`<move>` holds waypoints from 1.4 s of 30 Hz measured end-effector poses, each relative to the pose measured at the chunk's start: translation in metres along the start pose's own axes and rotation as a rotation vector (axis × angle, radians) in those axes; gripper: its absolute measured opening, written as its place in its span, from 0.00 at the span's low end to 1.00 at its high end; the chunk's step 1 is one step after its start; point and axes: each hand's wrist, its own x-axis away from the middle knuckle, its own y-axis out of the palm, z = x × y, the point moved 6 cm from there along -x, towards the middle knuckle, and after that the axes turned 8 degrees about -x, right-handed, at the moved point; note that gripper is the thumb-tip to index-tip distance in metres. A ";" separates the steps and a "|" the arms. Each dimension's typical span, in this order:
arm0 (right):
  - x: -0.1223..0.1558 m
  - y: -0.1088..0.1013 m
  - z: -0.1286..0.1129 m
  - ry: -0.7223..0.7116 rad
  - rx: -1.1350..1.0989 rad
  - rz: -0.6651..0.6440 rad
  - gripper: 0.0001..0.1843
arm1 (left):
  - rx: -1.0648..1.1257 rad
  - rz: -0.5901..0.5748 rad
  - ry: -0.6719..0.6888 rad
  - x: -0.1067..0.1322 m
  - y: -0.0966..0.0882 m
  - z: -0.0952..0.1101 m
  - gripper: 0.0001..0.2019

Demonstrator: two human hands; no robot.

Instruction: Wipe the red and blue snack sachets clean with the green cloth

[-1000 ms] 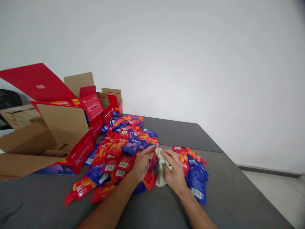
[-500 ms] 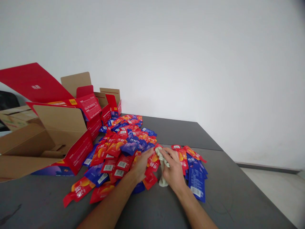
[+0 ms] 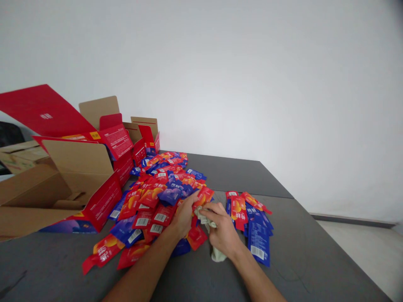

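My left hand (image 3: pixel 185 216) is closed on a red pouch (image 3: pixel 204 196) with orange fruit printed on it, held over the right edge of a pile of pouches. In my right hand (image 3: pixel 223 228) is a bunched pale cloth (image 3: pixel 218 254), pressed against the lower part of that pouch; its loose end hangs below the fingers. The big pile of red and blue pouches (image 3: pixel 154 195) spreads to the left of my hands. On the right lies a smaller group of red and blue pouches (image 3: pixel 258 241), some with barcodes showing.
Open red cardboard boxes stand at the left, the nearest box (image 3: pixel 102 197) with its flaps spread and brown inside. More red boxes (image 3: pixel 124 147) stand behind it. The dark table (image 3: pixel 233 172) meets a white wall (image 3: pixel 252 84) at the back.
My right hand and the cloth have moved down and left along the red pouch. The pouch's upper part now shows more above the cloth. My left hand has shifted slightly left.
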 end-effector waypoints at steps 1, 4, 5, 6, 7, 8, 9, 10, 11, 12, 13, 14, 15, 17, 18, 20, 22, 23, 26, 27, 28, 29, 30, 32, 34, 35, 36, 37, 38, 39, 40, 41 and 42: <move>0.000 -0.004 0.005 0.016 0.016 0.036 0.32 | -0.098 0.042 0.066 0.000 -0.003 0.006 0.21; 0.002 -0.019 0.024 0.078 0.092 0.138 0.28 | -0.520 0.119 0.291 0.004 -0.005 0.026 0.24; 0.002 -0.025 0.031 0.101 0.118 0.165 0.26 | -0.689 0.153 0.381 0.006 -0.005 0.032 0.25; 0.003 -0.031 0.038 0.123 0.141 0.193 0.25 | -0.861 0.197 0.465 0.007 -0.004 0.036 0.26; 0.003 -0.037 0.045 0.145 0.162 0.219 0.23 | -1.030 0.243 0.535 0.009 -0.003 0.038 0.26; 0.004 -0.043 0.051 0.168 0.184 0.246 0.23 | -1.190 0.283 0.584 0.009 -0.003 0.038 0.26; 0.005 -0.049 0.058 0.194 0.212 0.279 0.22 | -1.340 0.303 0.606 0.008 -0.002 0.035 0.25; 0.006 -0.055 0.063 0.222 0.248 0.306 0.23 | -1.474 0.308 0.604 0.005 -0.002 0.029 0.24; 0.007 -0.060 0.068 0.249 0.283 0.328 0.23 | -1.585 0.305 0.587 0.002 -0.002 0.023 0.22; 0.008 -0.064 0.071 0.273 0.314 0.339 0.23 | -1.675 0.297 0.565 -0.001 -0.004 0.017 0.21; 0.008 -0.068 0.074 0.293 0.344 0.340 0.24 | -1.743 0.293 0.545 -0.004 -0.005 0.012 0.19; 0.008 -0.071 0.075 0.308 0.370 0.334 0.25 | -1.793 0.292 0.531 -0.006 -0.006 0.008 0.18; 0.008 -0.074 0.075 0.317 0.391 0.319 0.25 | -1.827 0.294 0.520 -0.007 -0.007 0.006 0.17; 0.007 -0.082 0.073 0.337 0.424 0.291 0.26 | -1.858 0.308 0.513 -0.008 -0.006 0.004 0.15; 0.007 -0.086 0.071 0.354 0.435 0.281 0.26 | -1.861 0.316 0.515 -0.007 -0.004 0.005 0.15; 0.007 -0.097 0.068 0.405 0.456 0.275 0.25 | -1.846 0.317 0.520 -0.005 0.003 0.005 0.14; 0.010 -0.110 0.066 0.470 0.485 0.281 0.23 | -1.817 0.271 0.525 -0.001 0.016 0.001 0.14; 0.012 -0.116 0.065 0.500 0.499 0.281 0.22 | -1.801 0.232 0.529 0.001 0.025 -0.003 0.14; 0.021 -0.131 0.063 0.562 0.545 0.278 0.20 | -1.766 0.087 0.551 0.007 0.057 -0.019 0.13; 0.025 -0.134 0.063 0.574 0.566 0.275 0.21 | -1.756 0.041 0.558 0.009 0.069 -0.025 0.13; 0.030 -0.138 0.063 0.584 0.589 0.271 0.21 | -1.746 0.012 0.549 0.009 0.080 -0.031 0.13; 0.036 -0.141 0.064 0.594 0.612 0.265 0.22 | -1.736 -0.004 0.540 0.009 0.090 -0.036 0.13; 0.043 -0.145 0.065 0.604 0.634 0.260 0.23 | -1.729 -0.027 0.537 0.009 0.102 -0.041 0.13; 0.058 -0.153 0.068 0.623 0.676 0.256 0.23 | -1.726 -0.049 0.533 0.006 0.123 -0.049 0.14; 0.074 -0.162 0.071 0.638 0.728 0.252 0.22 | -1.734 -0.045 0.523 0.001 0.140 -0.058 0.15; 0.082 -0.165 0.074 0.647 0.755 0.243 0.23 | -1.739 -0.029 0.511 -0.002 0.147 -0.063 0.16; 0.090 -0.168 0.076 0.656 0.778 0.226 0.24 | -1.744 -0.006 0.497 -0.005 0.152 -0.068 0.18; 0.098 -0.169 0.079 0.666 0.794 0.204 0.25 | -1.746 0.022 0.477 -0.009 0.156 -0.072 0.20; 0.105 -0.169 0.082 0.675 0.799 0.178 0.26 | -1.746 0.055 0.452 -0.013 0.158 -0.077 0.22; 0.113 -0.168 0.085 0.683 0.799 0.156 0.25 | -1.744 0.085 0.423 -0.016 0.159 -0.081 0.25; 0.120 -0.167 0.088 0.694 0.802 0.148 0.24 | -1.738 0.107 0.393 -0.020 0.160 -0.085 0.27; 0.127 -0.166 0.090 0.707 0.806 0.145 0.23 | -1.731 0.115 0.361 -0.023 0.160 -0.089 0.29; 0.134 -0.165 0.092 0.731 0.822 0.160 0.21 | -1.720 0.108 0.332 -0.025 0.161 -0.092 0.30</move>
